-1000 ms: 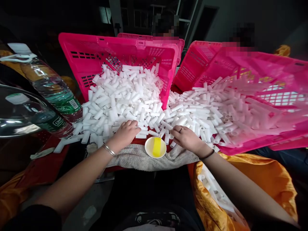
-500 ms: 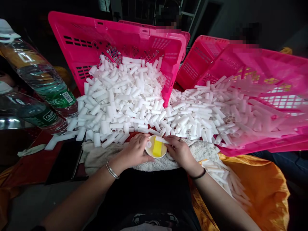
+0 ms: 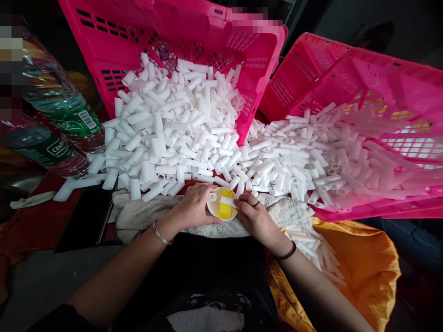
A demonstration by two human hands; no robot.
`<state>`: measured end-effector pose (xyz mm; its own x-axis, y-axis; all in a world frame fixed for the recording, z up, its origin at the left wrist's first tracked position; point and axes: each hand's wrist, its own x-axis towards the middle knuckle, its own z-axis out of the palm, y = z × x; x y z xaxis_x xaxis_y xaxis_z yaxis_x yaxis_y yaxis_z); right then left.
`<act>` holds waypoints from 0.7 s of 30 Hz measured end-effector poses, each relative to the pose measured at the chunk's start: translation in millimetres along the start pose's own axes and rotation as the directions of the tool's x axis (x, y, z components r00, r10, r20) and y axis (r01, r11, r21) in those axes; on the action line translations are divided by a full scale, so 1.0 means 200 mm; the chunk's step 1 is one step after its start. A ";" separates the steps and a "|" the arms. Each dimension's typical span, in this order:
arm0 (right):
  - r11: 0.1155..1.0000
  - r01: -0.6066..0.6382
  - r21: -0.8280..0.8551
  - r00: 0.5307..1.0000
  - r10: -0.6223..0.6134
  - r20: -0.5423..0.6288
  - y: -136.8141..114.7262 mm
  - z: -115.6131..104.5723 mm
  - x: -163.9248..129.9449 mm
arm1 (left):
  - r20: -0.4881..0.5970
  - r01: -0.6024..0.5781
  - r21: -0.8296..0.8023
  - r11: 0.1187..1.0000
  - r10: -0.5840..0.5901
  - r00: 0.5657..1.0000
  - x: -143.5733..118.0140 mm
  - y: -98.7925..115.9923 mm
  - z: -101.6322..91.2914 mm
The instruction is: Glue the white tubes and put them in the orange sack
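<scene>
A small white bowl [image 3: 213,210] sits on a folded towel in front of me, with a yellow sponge-like block [image 3: 225,211] inside. My left hand [image 3: 194,206] curls around the bowl's left side, a short white plastic tube [image 3: 212,197] at its fingertips. Whether these fingers also grip the bowl's rim is unclear. From the right, my right hand [image 3: 255,216] pinches a small white strip [image 3: 227,201], which lies across the yellow block and appears to touch it. The part of the strip inside the fingers is hidden.
White tubes [image 3: 194,124] spill in heaps from tipped pink baskets [image 3: 258,50]. Water bottles [image 3: 74,115] and a dark flat device [image 3: 83,221] stand or lie at left. Under the bowl is a grey towel [image 3: 138,214]. Orange cloth [image 3: 363,258] at right holds white pieces.
My right hand has lowered the white strip from the bowl's far rim onto the middle of the yellow block. My left hand stays by the bowl. The camera view has shifted slightly.
</scene>
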<state>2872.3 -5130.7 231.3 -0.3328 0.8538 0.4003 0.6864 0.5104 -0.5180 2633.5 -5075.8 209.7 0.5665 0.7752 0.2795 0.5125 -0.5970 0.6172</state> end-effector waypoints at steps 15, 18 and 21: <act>0.968 -0.180 0.176 0.981 0.164 0.102 -0.07 -0.01 -0.07 | -0.025 -0.001 -0.041 0.999 0.000 1.000 0.00 0.00 0.00; 0.960 -0.235 0.154 0.972 0.232 0.040 -0.11 0.01 -0.07 | -0.031 -0.013 -0.037 0.999 0.012 0.999 -0.01 0.00 0.00; 0.994 -0.079 0.069 0.996 0.082 -0.032 -0.13 0.04 -0.08 | -0.042 -0.041 -0.036 0.999 0.039 0.998 -0.01 0.00 0.00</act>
<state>2855.7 -5157.2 232.1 -0.2552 0.8889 0.3803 0.6642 0.4470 -0.5991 2632.4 -5076.6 208.6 0.5583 0.7593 0.3342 0.4654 -0.6202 0.6315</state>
